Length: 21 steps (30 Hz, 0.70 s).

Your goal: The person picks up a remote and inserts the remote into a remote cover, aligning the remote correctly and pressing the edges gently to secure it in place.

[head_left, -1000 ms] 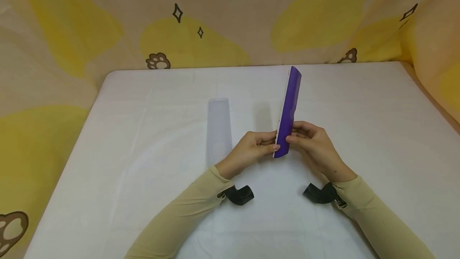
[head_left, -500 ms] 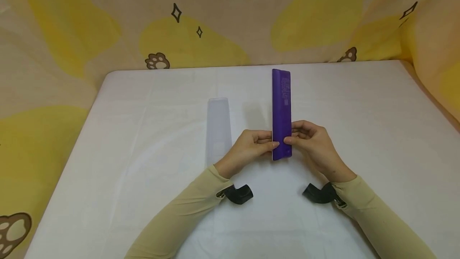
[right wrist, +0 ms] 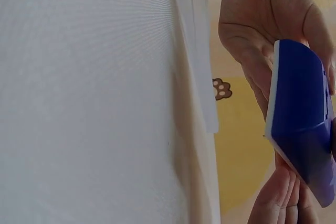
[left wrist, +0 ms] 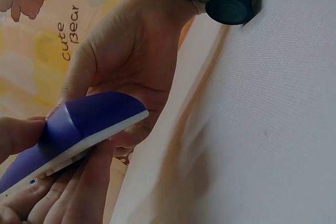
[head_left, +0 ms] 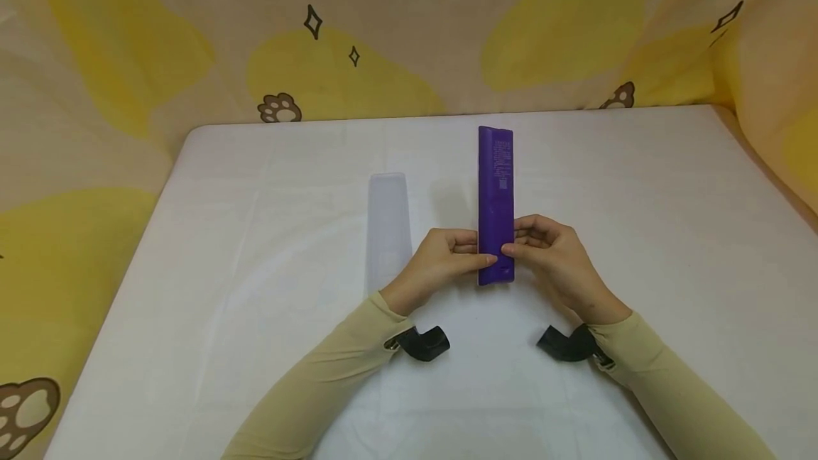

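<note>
A remote control (head_left: 495,197) with a purple back and a white front stands tilted up between both hands above the table. Its back, with small print and a square code, faces the head camera. My left hand (head_left: 437,261) pinches its lower left edge, thumb on the purple back and fingers behind. From the other side my right hand (head_left: 562,261) grips it the same way, thumb near the left thumb. In the left wrist view, part of the white front and a small blue mark on the remote control (left wrist: 100,119) show; fingers cover much of that side.
A translucent, long narrow sleeve (head_left: 388,226) lies on the white table (head_left: 268,247), left of the remote control and partly behind the left wrist. Black wrist devices sit at both cuffs. A yellow patterned cloth (head_left: 396,27) hangs behind the table.
The remote control has turned from nearly edge-on so that its purple back faces the head camera. It has shifted slightly left, with both hands keeping their grip.
</note>
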{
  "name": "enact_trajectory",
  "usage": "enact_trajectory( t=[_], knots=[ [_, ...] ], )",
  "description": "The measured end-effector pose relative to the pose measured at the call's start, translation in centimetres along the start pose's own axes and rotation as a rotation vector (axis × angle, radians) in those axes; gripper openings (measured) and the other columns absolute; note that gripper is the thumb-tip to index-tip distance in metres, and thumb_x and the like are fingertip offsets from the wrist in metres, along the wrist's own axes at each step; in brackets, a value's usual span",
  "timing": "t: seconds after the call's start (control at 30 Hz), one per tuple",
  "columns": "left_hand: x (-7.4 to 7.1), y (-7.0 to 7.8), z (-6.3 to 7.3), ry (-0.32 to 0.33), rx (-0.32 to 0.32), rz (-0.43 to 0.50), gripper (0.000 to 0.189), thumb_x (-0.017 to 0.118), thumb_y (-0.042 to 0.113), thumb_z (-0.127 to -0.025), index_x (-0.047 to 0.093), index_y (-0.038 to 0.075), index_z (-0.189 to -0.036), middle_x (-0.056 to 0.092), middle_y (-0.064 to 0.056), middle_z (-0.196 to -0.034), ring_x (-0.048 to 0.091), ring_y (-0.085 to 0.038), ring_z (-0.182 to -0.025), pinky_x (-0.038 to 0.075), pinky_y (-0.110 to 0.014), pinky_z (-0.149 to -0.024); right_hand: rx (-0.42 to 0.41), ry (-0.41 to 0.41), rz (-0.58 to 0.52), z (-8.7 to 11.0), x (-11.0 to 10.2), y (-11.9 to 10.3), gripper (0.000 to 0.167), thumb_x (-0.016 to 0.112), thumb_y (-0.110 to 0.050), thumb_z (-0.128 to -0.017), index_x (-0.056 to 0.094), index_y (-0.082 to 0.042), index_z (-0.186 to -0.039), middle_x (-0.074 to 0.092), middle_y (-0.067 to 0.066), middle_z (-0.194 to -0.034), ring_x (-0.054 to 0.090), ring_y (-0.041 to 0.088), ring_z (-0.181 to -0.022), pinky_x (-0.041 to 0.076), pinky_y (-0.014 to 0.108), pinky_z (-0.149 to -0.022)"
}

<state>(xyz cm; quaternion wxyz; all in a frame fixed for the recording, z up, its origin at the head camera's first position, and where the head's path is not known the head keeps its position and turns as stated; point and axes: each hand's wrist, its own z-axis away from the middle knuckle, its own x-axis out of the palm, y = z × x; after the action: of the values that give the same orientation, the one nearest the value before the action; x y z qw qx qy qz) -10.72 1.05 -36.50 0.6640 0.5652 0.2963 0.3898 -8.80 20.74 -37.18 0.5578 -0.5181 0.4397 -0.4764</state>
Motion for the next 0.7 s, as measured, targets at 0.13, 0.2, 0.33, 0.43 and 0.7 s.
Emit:
enact_trajectory(
  t=[0.13, 0.2, 0.33, 0.43, 0.7],
  knots=[
    [-0.13, -0.01, -0.04, -0.004, -0.017, -0.010, 0.034, 0.068, 0.005, -0.085, 0.062, -0.008, -0.116, 0.068, -0.018, -0.103, 0.067, -0.019, -0.093, 0.052, -0.025, -0.080, 0.018, -0.069, 0.007, 0.01, -0.32, -0.04, 0.026, 0.065, -0.001, -0.087, 0.054, 0.005, -0.109, 0.064, 0.006, -0.094, 0.063, 0.014, -0.085, 0.052, 0.023, -0.078],
    [-0.19, -0.03, -0.09, -0.004, -0.025, -0.006, 0.035, 0.069, 0.005, -0.084, 0.062, -0.008, -0.116, 0.068, -0.018, -0.103, 0.067, -0.018, -0.094, 0.052, -0.024, -0.080, 0.019, -0.089, 0.020, 0.01, -0.45, -0.06, 0.026, 0.064, -0.002, -0.088, 0.054, 0.005, -0.110, 0.064, 0.007, -0.095, 0.063, 0.014, -0.085, 0.052, 0.023, -0.078],
    [-0.25, -0.26, -0.32, 0.016, -0.013, 0.008, 0.034, 0.069, 0.005, -0.083, 0.063, -0.008, -0.114, 0.068, -0.017, -0.104, 0.067, -0.018, -0.094, 0.052, -0.025, -0.082, 0.012, -0.078, 0.031, -0.04, -0.55, 0.04, 0.025, 0.065, -0.003, -0.087, 0.056, 0.005, -0.110, 0.065, 0.007, -0.096, 0.064, 0.014, -0.086, 0.052, 0.024, -0.077],
    [-0.31, -0.46, -0.46, 0.047, -0.009, 0.005, 0.033, 0.071, 0.004, -0.082, 0.063, -0.008, -0.112, 0.069, -0.017, -0.104, 0.067, -0.017, -0.093, 0.052, -0.025, -0.081, 0.017, -0.049, 0.034, -0.14, -0.48, 0.13, 0.026, 0.066, -0.003, -0.087, 0.055, 0.005, -0.109, 0.065, 0.006, -0.095, 0.063, 0.014, -0.085, 0.052, 0.023, -0.076],
    [-0.37, -0.84, -0.65, 0.084, -0.082, -0.050, 0.039, 0.071, 0.008, -0.083, 0.060, -0.008, -0.117, 0.068, -0.017, -0.107, 0.065, -0.018, -0.098, 0.052, -0.025, -0.083, 0.104, -0.021, 0.031, -0.46, -0.39, 0.60, 0.031, 0.065, -0.005, -0.088, 0.052, 0.010, -0.112, 0.066, 0.003, -0.091, 0.062, 0.012, -0.084, 0.053, 0.024, -0.075]
  ],
)
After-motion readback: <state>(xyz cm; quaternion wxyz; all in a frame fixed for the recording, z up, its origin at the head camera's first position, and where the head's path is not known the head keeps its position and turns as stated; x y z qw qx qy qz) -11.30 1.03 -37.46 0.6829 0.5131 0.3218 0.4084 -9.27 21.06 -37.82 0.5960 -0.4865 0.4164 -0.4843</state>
